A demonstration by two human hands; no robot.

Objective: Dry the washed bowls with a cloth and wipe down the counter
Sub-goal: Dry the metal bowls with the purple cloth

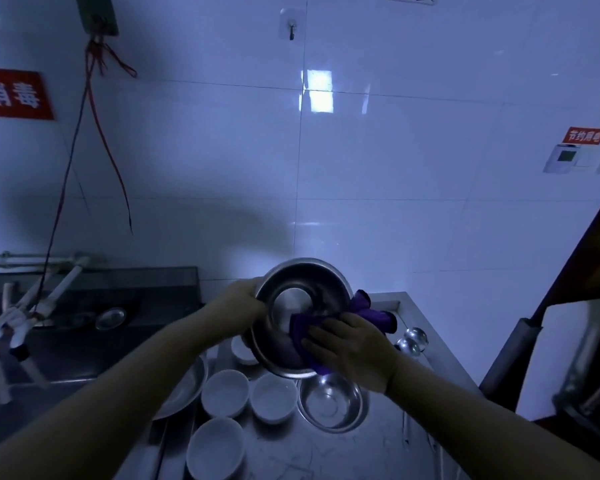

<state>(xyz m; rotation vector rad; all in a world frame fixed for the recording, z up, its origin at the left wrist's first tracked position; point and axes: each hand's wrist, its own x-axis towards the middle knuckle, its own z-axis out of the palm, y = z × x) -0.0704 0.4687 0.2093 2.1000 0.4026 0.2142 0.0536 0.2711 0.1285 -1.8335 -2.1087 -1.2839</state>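
Note:
A large steel bowl (300, 296) is held up above the counter, tilted so its inside faces me. My left hand (241, 301) grips its left rim. My right hand (350, 348) presses a purple cloth (368, 311) against the bowl's lower right rim, fingers curled round the cloth, with part of the cloth hanging behind the bowl. Below on the steel counter (326, 452) stand three white bowls (225, 393) (273, 396) (215, 448) and a smaller steel bowl (331, 403).
A dark sink (84, 327) with a faucet (32, 306) lies at the left, a lid-like disc (110, 318) on its ledge. A steel basin (184, 389) sits by my left arm. Two shiny round objects (413, 341) stand at the counter's right. A dark cabinet (568, 323) rises at the right.

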